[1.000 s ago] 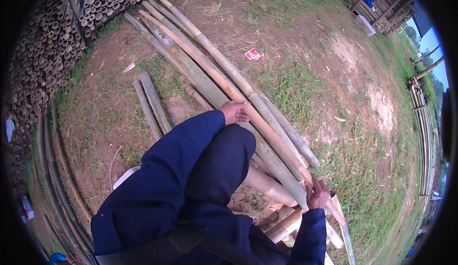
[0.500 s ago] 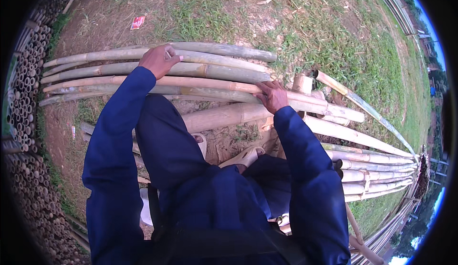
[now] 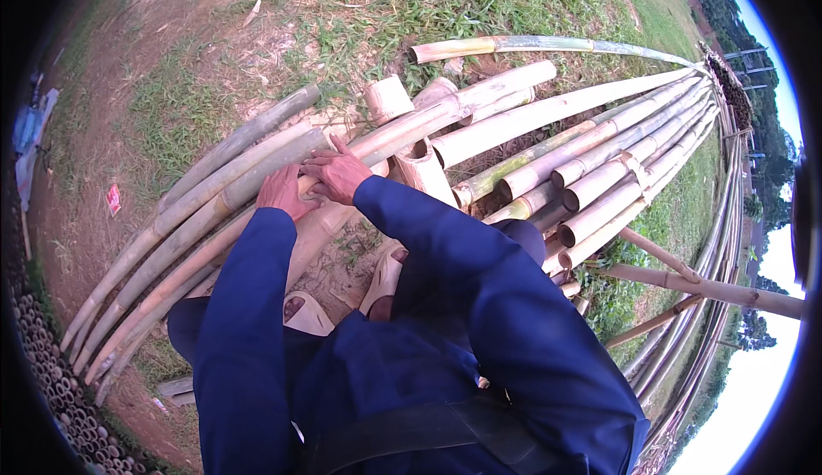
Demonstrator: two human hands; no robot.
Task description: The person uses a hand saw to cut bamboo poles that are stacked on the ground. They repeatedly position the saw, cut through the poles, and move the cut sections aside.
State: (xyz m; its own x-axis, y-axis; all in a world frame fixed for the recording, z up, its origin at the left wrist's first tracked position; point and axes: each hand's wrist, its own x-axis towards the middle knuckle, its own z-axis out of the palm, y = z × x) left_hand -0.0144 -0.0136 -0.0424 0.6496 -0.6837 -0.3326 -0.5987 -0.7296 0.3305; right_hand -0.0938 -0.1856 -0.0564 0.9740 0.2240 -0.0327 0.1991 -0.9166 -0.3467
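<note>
Both my hands are close together on a pale bamboo pole (image 3: 454,109), one of several lying side by side before me. My left hand (image 3: 287,191) is curled over it, fingers partly hidden. Against it, my right hand (image 3: 338,173) wraps the pole from the right, thumb raised along its far side. Whether the pole runs unbroken beneath my hands to the thinner pinkish pole (image 3: 205,248) on the left, I cannot tell. Beyond my left hand lie a grey-green pole (image 3: 244,143) and other poles. A thicker bamboo piece (image 3: 312,234) lies under them, nearer my feet.
A short bamboo stump (image 3: 388,99) stands past my right hand; a cut, hollow bamboo post (image 3: 424,171) is nearer. Long bamboo poles (image 3: 591,163) fan out to the right. A bamboo rail (image 3: 711,287) crosses at right. Stacked bamboo ends (image 3: 64,398) lie at lower left.
The view has swung to the right. My left hand has moved along the poles to beside my right hand; before, the two were well apart.
</note>
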